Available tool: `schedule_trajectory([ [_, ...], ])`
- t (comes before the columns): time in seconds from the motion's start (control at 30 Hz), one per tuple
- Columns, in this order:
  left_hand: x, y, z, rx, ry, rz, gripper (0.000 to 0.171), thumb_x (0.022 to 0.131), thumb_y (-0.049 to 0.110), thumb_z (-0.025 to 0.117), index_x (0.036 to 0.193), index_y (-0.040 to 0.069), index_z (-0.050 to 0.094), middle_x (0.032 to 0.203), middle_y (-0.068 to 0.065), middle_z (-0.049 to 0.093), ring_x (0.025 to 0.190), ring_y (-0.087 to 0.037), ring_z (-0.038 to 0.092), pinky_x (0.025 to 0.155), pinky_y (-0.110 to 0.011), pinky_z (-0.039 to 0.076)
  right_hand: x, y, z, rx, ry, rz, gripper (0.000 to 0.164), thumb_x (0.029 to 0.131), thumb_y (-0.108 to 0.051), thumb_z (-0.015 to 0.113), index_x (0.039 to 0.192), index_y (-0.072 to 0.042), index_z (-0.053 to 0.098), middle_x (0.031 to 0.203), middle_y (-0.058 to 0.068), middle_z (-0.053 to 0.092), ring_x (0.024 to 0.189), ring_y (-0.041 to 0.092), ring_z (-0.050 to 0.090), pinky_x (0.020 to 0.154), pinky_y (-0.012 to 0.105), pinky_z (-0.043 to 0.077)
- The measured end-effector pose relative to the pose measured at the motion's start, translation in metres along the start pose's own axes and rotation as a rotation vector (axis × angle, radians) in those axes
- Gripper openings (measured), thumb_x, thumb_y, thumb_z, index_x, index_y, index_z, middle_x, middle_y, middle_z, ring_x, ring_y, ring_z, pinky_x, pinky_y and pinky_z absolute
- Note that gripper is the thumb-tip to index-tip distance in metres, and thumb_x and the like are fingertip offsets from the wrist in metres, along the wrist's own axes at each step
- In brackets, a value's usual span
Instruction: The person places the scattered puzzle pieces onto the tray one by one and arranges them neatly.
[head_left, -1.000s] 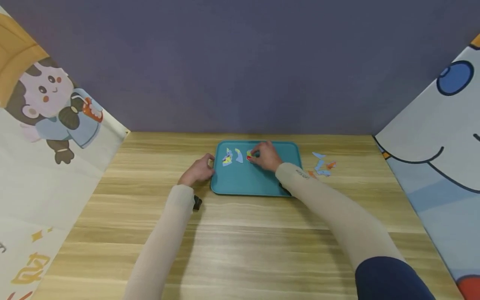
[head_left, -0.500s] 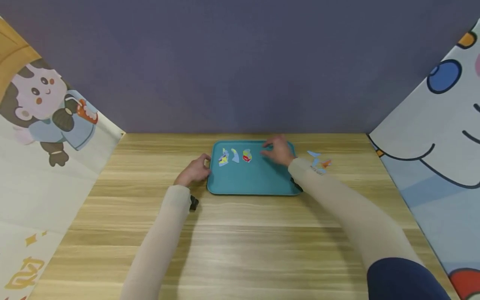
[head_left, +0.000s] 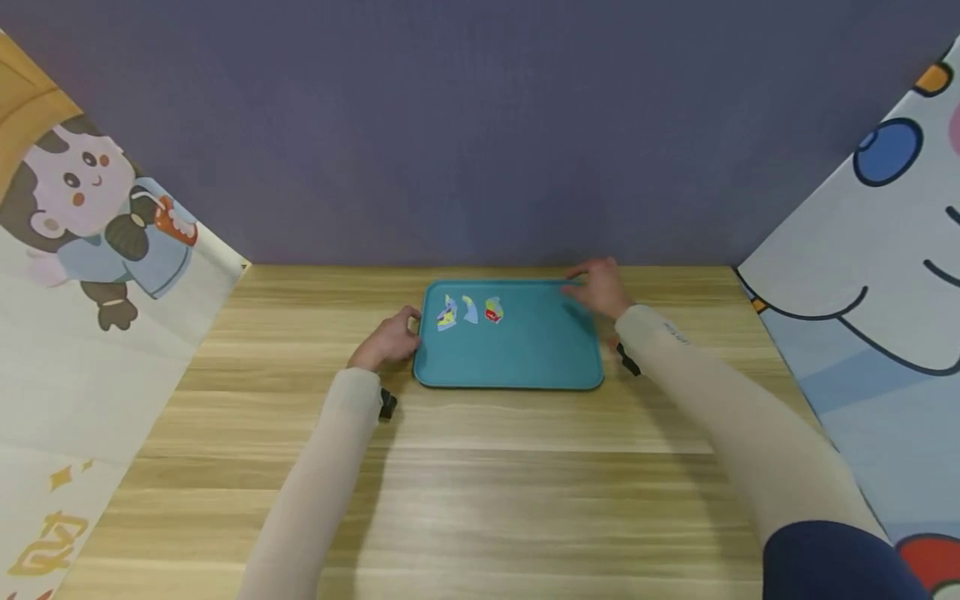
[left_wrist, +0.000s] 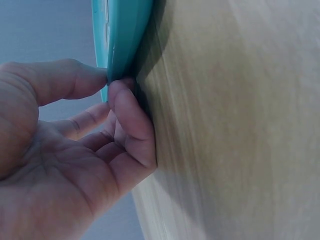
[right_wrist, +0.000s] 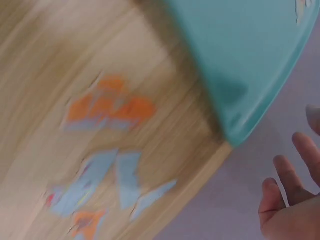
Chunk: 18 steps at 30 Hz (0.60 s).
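My left hand pinches the left rim of a teal tray; in the left wrist view the thumb lies on the rim and a curled finger is under it. Three irregular printed pieces lie in a row on the tray's far left part: a yellow-and-blue piece, a narrow curved piece and a red-and-yellow piece. My right hand is above the tray's far right corner, fingers apart and holding nothing.
Right of the tray, loose pieces lie on the wooden table: an orange piece, a light blue piece and several others. The right arm hides them in the head view. A dark wall stands behind, printed panels at both sides.
My right hand has let go of the red-and-yellow piece, leaving it on the tray, and moved right to the far right corner. My left hand stays at the left rim.
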<state>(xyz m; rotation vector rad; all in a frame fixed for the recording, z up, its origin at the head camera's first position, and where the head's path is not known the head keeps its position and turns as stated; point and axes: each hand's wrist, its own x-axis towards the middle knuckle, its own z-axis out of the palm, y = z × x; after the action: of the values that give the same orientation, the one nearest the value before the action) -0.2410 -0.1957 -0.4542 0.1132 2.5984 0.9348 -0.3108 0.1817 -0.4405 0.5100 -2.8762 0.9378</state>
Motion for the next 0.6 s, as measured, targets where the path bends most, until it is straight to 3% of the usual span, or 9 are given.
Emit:
schedule_trajectory([
  [0.23,0.001,0.001,0.000,-0.001,-0.012,-0.003,0.048,0.090,0.008,0.052,0.135,0.006,0.036,0.086,-0.012,0.060,0.067,-0.019,0.055,0.059,-0.031,0.044,-0.015,0.027,-0.024,0.008,0.019,0.075,0.033,0.085,-0.015,0.069,0.110,0.007,0.065,0.118,0.026,0.058,0.115,0.043,0.042,0.105,0.049,0.020],
  [0.3,0.001,0.002,0.000,-0.003,-0.011,-0.002,0.048,0.090,0.008,0.052,0.135,0.006,0.036,0.086,-0.012,0.060,0.067,-0.019,0.055,0.059,-0.031,0.044,-0.019,0.035,-0.028,0.015,0.006,0.078,0.034,0.085,-0.014,0.069,0.112,0.007,0.064,0.119,0.027,0.057,0.116,0.043,0.042,0.106,0.050,0.018],
  [0.53,0.000,0.003,-0.001,-0.002,-0.009,-0.001,0.048,0.090,0.009,0.052,0.135,0.006,0.036,0.088,-0.013,0.061,0.070,-0.020,0.055,0.062,-0.032,0.044,-0.039,0.061,-0.043,0.046,-0.077,0.132,0.039,0.086,-0.011,0.068,0.118,0.008,0.059,0.126,0.029,0.050,0.120,0.044,0.038,0.102,0.054,0.027],
  [0.6,0.000,0.003,-0.002,0.002,-0.008,0.000,0.048,0.089,0.009,0.052,0.135,0.007,0.036,0.090,-0.013,0.061,0.072,-0.021,0.055,0.063,-0.032,0.044,-0.044,0.067,-0.045,0.026,-0.092,0.132,0.040,0.085,-0.011,0.069,0.117,0.009,0.059,0.124,0.030,0.052,0.116,0.044,0.043,0.106,0.052,0.017],
])
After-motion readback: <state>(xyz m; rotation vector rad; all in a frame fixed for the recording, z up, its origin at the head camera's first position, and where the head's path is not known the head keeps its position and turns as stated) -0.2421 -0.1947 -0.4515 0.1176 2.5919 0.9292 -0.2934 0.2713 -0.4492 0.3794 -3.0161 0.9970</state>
